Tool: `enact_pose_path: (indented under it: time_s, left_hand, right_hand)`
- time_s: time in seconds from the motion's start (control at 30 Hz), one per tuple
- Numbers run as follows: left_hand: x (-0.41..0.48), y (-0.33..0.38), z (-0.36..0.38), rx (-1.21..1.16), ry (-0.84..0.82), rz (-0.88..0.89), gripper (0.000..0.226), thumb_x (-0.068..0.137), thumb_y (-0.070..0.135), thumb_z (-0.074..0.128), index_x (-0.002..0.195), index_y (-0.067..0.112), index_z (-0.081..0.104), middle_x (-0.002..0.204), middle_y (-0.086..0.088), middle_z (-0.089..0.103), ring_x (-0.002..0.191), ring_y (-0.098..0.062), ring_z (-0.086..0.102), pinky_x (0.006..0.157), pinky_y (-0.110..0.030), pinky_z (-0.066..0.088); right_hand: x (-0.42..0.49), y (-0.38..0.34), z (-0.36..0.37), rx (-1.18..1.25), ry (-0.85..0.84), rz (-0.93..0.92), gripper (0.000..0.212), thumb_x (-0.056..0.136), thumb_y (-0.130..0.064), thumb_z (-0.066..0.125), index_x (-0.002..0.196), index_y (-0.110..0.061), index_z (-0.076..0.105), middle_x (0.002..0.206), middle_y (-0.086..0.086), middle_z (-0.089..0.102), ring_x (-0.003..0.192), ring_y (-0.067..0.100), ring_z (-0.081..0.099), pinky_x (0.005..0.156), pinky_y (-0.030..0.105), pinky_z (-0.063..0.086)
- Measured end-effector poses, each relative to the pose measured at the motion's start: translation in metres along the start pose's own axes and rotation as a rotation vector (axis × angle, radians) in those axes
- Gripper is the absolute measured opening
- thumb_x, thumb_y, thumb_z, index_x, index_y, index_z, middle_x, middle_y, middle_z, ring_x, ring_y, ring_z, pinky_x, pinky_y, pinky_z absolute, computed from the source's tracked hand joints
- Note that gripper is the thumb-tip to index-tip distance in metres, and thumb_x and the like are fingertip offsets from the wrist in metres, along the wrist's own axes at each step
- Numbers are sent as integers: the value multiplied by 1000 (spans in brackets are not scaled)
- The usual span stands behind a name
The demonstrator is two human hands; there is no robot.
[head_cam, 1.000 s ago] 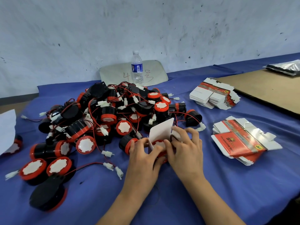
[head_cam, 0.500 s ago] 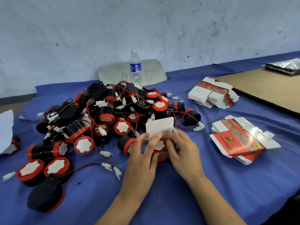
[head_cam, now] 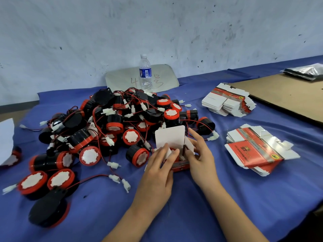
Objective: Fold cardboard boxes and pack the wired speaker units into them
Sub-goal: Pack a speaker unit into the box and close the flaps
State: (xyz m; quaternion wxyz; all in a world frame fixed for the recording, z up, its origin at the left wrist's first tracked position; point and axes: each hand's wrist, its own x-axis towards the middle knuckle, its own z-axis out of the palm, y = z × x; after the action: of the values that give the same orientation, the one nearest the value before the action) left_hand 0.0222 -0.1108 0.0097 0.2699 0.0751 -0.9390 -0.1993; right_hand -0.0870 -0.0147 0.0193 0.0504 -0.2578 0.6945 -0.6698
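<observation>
A small red and white cardboard box (head_cam: 180, 166) stands on the blue cloth in front of me, its white lid flap (head_cam: 170, 136) upright. A red speaker unit sits inside it, mostly hidden. My left hand (head_cam: 158, 169) holds the box's left side, fingers over the left side flap. My right hand (head_cam: 201, 154) holds the right side, fingers on the right flap. A big pile of black and red wired speaker units (head_cam: 111, 126) lies left of and behind the box. Two stacks of flat boxes lie to the right, one near (head_cam: 253, 151) and one far (head_cam: 227, 102).
A water bottle (head_cam: 145, 72) stands behind the pile against a grey board. A brown cardboard sheet (head_cam: 288, 95) covers the far right of the table. White paper (head_cam: 6, 138) lies at the left edge. Loose speaker units (head_cam: 46, 181) with white connectors lie at front left.
The box's lid flap has come upright and squarer to me. My hands have shifted from the box's top to its side flaps, pressing them inward over the speaker unit.
</observation>
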Motion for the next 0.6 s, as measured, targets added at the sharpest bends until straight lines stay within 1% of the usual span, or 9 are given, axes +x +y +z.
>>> enact_pose_path:
  time_s: [0.07,0.13,0.23,0.27,0.33,0.43,0.53,0.57,0.6]
  left_hand:
    - [0,0,3,21,-63,23,65,95,10,51,146,40,23,155,16,9,143,-1,-1,114,-12,-1]
    - [0,1,5,52,-91,30,64,96,15,49,149,38,21,158,11,9,141,0,-8,110,-9,-9]
    - [-1,3,7,74,-97,34,61,97,19,47,150,35,22,161,5,8,140,-2,-16,109,-11,-14]
    - [-1,3,7,77,-96,35,61,97,20,47,150,35,22,161,5,8,140,-2,-17,109,-11,-15]
    - [-2,5,8,79,-86,37,60,96,21,48,150,33,24,161,3,10,142,-4,-14,109,-12,-16]
    - [-2,8,9,55,-54,12,60,92,18,54,148,27,34,159,-1,19,144,-9,-1,112,-17,-8]
    - [-3,11,11,59,-49,-5,61,87,14,60,145,18,42,155,-6,29,146,-19,14,114,-26,-2]
    - [-3,11,11,53,-45,-7,60,87,14,60,145,17,42,155,-6,30,146,-20,15,114,-26,-3]
    - [-3,11,12,39,-42,-10,60,88,15,59,146,17,40,156,-3,26,147,-17,9,113,-21,-6]
  right_hand:
    - [0,1,2,27,11,4,66,89,10,49,128,-44,47,101,-25,67,85,-3,62,66,10,47]
    - [2,2,4,64,54,13,55,89,8,52,115,-40,51,96,-18,67,86,3,62,63,14,49]
    - [4,3,5,154,99,69,35,89,9,53,100,-25,53,97,0,65,86,18,63,60,22,52]
    - [5,3,5,182,97,87,35,88,11,52,99,-22,54,97,4,65,85,21,64,60,27,54]
    - [6,1,5,236,79,132,40,84,16,49,96,-21,58,94,4,66,82,22,66,62,36,55]
    - [7,-1,9,300,66,206,50,81,19,44,86,-26,63,83,-1,67,73,16,66,57,33,55]
    - [7,-2,12,296,77,194,42,84,17,46,88,-20,65,78,-4,68,71,10,64,55,25,53]
    - [7,-3,12,288,74,180,38,86,16,47,90,-17,66,76,-5,69,70,7,64,56,23,53]
    - [6,-3,11,281,67,169,35,87,15,47,92,-14,67,76,-5,71,71,5,65,58,22,53]
